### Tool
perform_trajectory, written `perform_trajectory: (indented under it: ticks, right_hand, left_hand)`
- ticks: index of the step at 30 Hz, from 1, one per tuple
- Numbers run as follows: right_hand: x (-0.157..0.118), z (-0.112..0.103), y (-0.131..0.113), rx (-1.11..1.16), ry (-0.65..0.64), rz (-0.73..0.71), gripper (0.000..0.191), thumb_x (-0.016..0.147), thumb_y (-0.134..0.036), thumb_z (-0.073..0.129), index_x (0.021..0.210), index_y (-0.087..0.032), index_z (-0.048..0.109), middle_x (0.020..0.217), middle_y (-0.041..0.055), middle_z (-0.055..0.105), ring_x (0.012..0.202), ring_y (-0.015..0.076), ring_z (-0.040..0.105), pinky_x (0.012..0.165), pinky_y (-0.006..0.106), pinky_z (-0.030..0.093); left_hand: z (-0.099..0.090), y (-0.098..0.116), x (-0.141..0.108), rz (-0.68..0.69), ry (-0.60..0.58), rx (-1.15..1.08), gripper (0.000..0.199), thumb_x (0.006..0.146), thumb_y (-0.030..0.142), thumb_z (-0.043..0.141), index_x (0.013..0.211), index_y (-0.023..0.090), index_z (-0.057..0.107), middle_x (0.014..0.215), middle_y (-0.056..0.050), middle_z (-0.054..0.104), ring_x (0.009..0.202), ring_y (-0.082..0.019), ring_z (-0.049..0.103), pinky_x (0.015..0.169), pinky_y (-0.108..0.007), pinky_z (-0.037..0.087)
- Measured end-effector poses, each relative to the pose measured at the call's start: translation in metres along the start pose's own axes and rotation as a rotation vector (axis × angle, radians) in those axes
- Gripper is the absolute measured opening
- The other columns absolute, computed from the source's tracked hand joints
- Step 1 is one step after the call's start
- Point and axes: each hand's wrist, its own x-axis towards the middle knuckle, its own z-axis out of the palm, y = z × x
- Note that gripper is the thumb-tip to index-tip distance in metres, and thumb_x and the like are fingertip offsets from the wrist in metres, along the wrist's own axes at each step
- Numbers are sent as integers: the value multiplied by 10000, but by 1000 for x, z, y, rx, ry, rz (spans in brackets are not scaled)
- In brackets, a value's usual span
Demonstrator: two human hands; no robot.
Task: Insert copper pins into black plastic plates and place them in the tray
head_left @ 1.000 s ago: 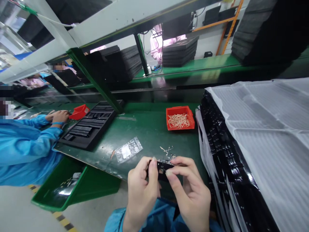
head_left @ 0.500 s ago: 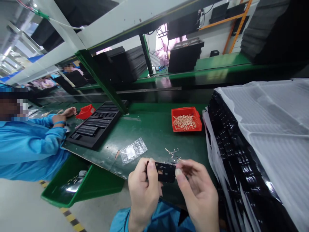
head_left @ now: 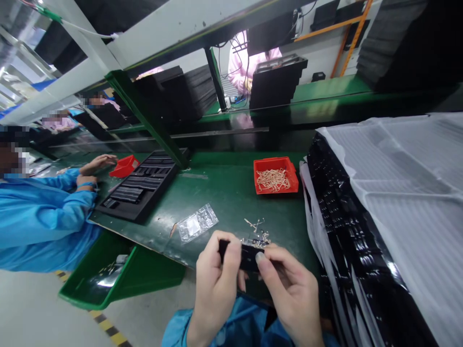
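Between my two hands is a small flat black rectangular part, tilted so that its face shows only narrowly. My left hand is closed around its left end, thumb on top. At the right end, my right hand pinches it between thumb and fingers. Just beyond the part, a little heap of thin pale and dark strips lies on the green table. A clear plastic bag with a white label rests to the left of them. Farther back stands a red bin filled with pale strips.
A black foam tray with dark parts lies to the left, near a co-worker's blue sleeve and another red bin. Stacked black trays under white foam sheeting rise at the right. Below the table edge stands a green bin.
The black part has tilted, its face now showing less. My right hand's thumb has moved left onto its right end. The co-worker's hand has shifted slightly beside the far red bin.
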Motion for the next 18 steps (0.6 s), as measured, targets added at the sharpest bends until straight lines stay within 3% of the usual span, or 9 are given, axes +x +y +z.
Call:
perform_trajectory:
  ticks: [3,7,11,14,18]
  right_hand:
    - [-1,-1,-2,-44,-16,-34,191,1005,-234,663,817,-218,691,726,-24,654,659,99,630,644,150,525]
    - [0,-3,-5,-69,-22,-74,173,1001,-205,661,831,-219,687,738,-24,665,648,103,632,625,166,527]
    - [1,-4,-7,-75,-55,-131,162,1000,-164,650,853,-216,693,740,-21,663,674,112,648,648,178,538]
    - [2,-6,-8,-87,-90,-175,173,1003,-145,633,856,-210,699,758,-6,675,692,125,663,658,198,543]
    - [5,-9,-12,-144,-95,-204,186,1002,-155,640,825,-206,670,737,-4,657,694,138,677,644,215,548]
  left_hand:
    - [-1,6,0,-38,-8,56,333,952,487,713,834,215,560,483,108,466,383,-75,467,441,-174,421]
    - [-6,12,5,-66,-96,59,313,917,414,740,792,207,541,512,103,487,399,-61,469,444,-159,416]
    - [-11,8,11,-14,-168,108,313,887,379,763,758,205,536,526,95,500,411,-66,478,417,-154,388]
    - [-5,5,11,3,-74,123,352,860,390,791,734,211,516,522,100,481,394,-60,431,391,-158,348]
    - [6,6,4,-22,43,64,379,878,447,779,732,211,521,562,92,467,460,-76,447,425,-164,398]
